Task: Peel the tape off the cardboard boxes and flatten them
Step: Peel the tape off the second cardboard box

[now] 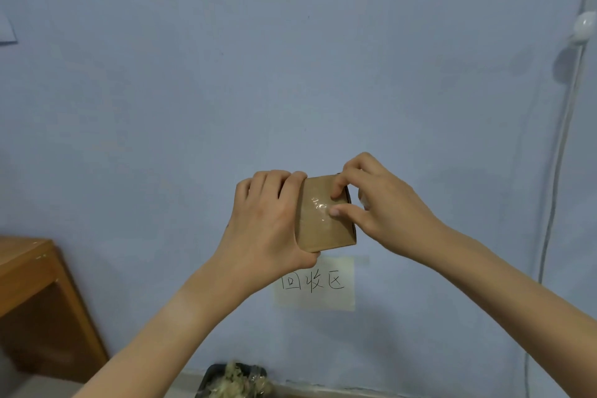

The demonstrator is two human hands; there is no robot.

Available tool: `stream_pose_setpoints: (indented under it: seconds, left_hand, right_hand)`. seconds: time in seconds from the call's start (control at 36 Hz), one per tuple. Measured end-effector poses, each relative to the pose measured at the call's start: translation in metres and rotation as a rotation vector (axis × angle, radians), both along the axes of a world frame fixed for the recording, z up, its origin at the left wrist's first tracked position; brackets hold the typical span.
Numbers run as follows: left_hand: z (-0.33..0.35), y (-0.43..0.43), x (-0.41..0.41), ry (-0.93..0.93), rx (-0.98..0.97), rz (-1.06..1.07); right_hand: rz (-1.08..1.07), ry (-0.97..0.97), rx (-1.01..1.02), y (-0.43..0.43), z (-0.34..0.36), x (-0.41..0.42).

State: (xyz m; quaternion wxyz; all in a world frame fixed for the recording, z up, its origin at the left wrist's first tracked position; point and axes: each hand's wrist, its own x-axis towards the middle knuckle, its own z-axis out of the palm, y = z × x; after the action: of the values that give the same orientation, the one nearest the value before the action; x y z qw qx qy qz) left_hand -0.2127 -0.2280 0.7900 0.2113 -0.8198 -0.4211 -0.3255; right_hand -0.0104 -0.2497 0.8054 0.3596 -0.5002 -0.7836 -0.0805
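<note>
Left hand clamps the small cardboard box in mid-air before the blue wall, while right hand pinches at the glossy clear tape on its face. Looks light, stiff; the tape's slick, so lift an edge. Plain brown, slightly creased.

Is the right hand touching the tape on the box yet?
Touching. In the head view, the right hand presses its fingertips onto the shiny clear tape across the small cardboard box, which the left hand grips.
</note>
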Motion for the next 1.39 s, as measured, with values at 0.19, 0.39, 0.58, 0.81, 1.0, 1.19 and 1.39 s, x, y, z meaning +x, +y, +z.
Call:
stream_pose_setpoints:
  seconds: [0.19,0.39,0.58,0.81,1.0,1.19,1.39]
  left_hand:
    - [-0.003,-0.001,-0.001,0.019,0.003,0.015]
    - [-0.017,0.002,-0.002,0.112,-0.032,0.029]
    - [-0.025,0.002,-0.005,0.094,-0.128,-0.002]
    - [-0.021,0.007,-0.018,-0.101,-0.307,-0.059]
    - [-0.034,0.015,-0.023,-0.258,-0.380,-0.186]
    - [-0.051,0.031,-0.046,-0.451,-0.370,-0.212]
    - [-0.072,0.042,-0.058,-0.431,-0.386,-0.215]
  right_hand:
    - [-0.009,0.021,-0.005,0.001,-0.012,-0.008]
    - [-0.016,-0.103,-0.138,0.007,-0.014,-0.009]
    - [0.057,-0.171,-0.091,0.005,-0.024,-0.005]
    - [0.300,0.510,-0.241,0.002,-0.018,0.002]
    - [0.563,1.164,-0.492,0.009,-0.013,0.001]
    - [0.393,1.172,-0.459,0.008,0.002,0.025]
    - [-0.083,0.139,-0.231,0.016,-0.006,0.022]
